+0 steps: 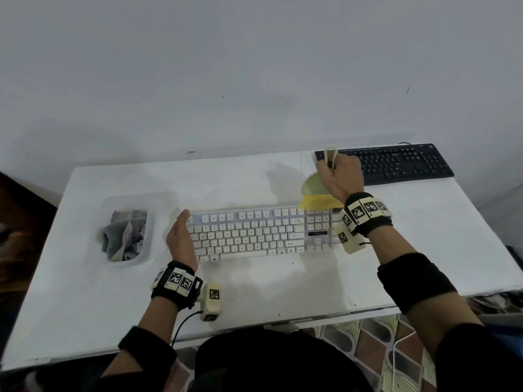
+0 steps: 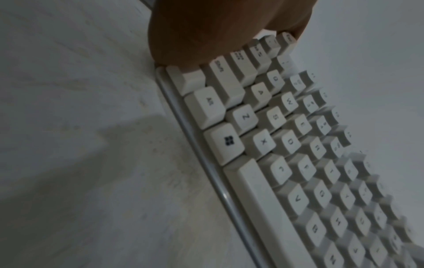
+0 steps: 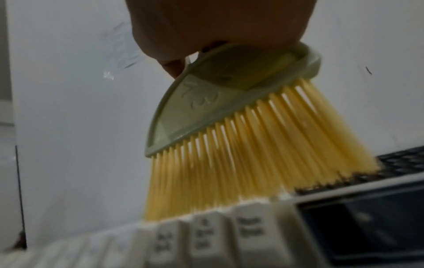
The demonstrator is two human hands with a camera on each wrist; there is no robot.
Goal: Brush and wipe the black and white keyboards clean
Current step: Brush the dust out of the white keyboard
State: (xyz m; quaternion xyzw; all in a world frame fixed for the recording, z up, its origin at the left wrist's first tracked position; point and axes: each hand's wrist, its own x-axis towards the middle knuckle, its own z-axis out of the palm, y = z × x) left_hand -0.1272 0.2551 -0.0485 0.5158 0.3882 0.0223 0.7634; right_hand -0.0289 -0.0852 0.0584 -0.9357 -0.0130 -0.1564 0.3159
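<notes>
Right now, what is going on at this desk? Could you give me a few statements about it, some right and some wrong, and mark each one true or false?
1. The right hand holds a brush with yellow bristles. True.
2. The bristles are over the black keyboard. False: they meet the far right edge of the white keyboard.
3. The left hand rests against the white keyboard's left end. True.
4. The cloth lies spread over the white keyboard. False: it sits crumpled in a tray to the left.
5. The black keyboard lies at the table's far right corner. True.
</notes>
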